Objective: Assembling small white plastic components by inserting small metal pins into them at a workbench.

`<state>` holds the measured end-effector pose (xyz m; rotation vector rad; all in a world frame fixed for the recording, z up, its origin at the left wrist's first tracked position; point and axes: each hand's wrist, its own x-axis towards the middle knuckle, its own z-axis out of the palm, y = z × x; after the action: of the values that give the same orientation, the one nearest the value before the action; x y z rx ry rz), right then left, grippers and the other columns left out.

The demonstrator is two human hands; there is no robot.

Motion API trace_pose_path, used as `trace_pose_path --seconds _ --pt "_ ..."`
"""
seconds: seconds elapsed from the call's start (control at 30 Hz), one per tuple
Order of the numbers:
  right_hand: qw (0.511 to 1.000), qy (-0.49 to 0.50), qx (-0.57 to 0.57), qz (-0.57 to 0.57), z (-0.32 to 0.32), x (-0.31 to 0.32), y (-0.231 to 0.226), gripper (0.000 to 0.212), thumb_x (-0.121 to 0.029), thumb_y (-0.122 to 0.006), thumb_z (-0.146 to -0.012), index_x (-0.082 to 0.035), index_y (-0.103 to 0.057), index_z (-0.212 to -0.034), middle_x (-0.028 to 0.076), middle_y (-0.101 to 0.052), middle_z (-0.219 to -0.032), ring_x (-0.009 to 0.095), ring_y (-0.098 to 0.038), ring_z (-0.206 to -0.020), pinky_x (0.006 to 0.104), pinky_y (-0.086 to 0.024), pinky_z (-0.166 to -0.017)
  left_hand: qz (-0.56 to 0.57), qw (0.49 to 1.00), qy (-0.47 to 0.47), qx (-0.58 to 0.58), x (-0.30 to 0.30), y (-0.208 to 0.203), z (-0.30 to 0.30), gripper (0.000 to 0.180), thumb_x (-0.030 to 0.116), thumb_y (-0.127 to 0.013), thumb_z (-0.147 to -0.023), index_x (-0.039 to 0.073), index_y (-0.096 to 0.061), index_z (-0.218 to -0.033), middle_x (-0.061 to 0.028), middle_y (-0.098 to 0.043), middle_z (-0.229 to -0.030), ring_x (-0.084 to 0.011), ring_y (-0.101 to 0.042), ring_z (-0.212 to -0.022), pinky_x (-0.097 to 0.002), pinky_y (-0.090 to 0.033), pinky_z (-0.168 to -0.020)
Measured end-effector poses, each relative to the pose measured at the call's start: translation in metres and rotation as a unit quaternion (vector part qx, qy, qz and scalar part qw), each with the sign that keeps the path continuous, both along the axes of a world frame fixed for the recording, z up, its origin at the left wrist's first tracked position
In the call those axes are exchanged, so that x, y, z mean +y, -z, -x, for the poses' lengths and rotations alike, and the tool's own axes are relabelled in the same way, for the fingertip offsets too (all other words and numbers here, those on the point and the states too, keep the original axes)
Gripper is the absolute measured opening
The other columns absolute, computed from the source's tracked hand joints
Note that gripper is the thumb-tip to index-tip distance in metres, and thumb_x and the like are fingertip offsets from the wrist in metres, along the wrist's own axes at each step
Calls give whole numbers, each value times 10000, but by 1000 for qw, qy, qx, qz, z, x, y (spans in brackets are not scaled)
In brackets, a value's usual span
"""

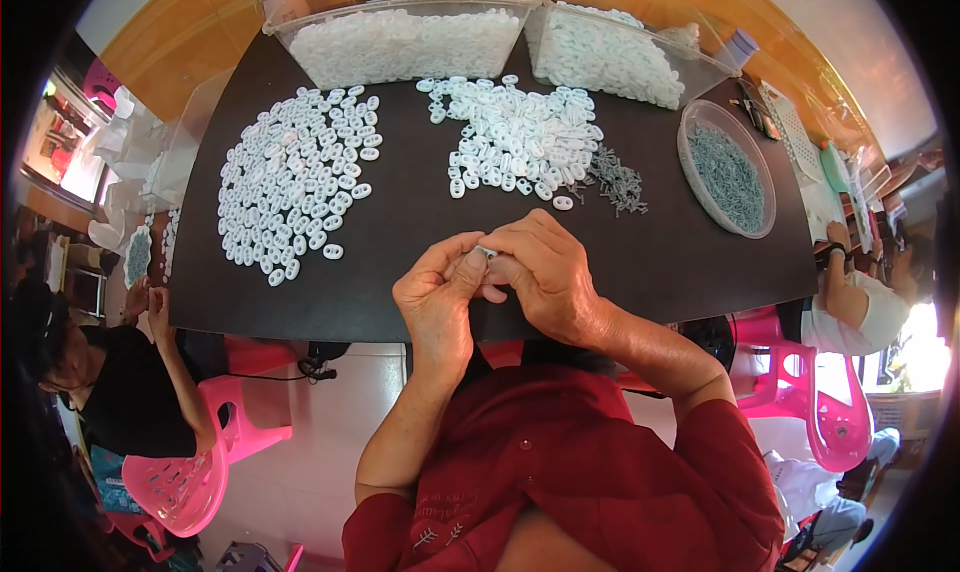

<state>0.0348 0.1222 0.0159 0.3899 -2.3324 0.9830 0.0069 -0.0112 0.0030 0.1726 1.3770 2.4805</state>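
Between the fingertips of both hands, above the near edge of the dark table, is a small white piece, mostly hidden by the fingers. My left hand pinches it from the left with thumb and forefinger. From the right, my right hand closes on the same piece, fingers bent over it. Just beyond the hands lies a heap of white oval two-holed pieces, with small grey pins spilled at its right. A wider spread of similar white ovals covers the table's left part.
Two clear bins full of white pieces, a left bin and a right bin, line the far edge. A round dish of grey pins stands right. People sit at left and right, near pink plastic chairs.
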Motion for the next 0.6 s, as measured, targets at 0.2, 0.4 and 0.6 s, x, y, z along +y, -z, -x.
trace_pose_path --seconds 0.2,0.4,0.6 --pt "996 46 56 -50 -2 -9 -3 332 -26 -698 -642 1 -612 -961 90 -593 -892 261 -526 -767 346 -460 -665 -23 998 -36 -47 1 -7 -1 161 39 -590 -881 -75 -617 -991 -109 -651 -863 -144 -619 -688 -248 -530 -585" --pt "996 56 51 -45 -5 -3 -4 372 -41 -718 -625 -22 -616 -982 80 -595 -910 254 -528 -780 341 -461 -655 -47 999 -2 -20 -1 -8 -3 178 35 -588 -886 -75 -610 -1025 -96 -646 -856 -128 -598 -681 -234 -502 -613" --pt "998 48 42 30 -8 -6 -7 357 -47 -727 -634 -26 -624 -975 82 -603 -893 251 -533 -748 341 -466 -638 -29 998 -22 49 -2 -6 -6 206 27 -606 -875 -74 -609 -1055 -82 -633 -835 -113 -560 -661 -227 -479 -621"
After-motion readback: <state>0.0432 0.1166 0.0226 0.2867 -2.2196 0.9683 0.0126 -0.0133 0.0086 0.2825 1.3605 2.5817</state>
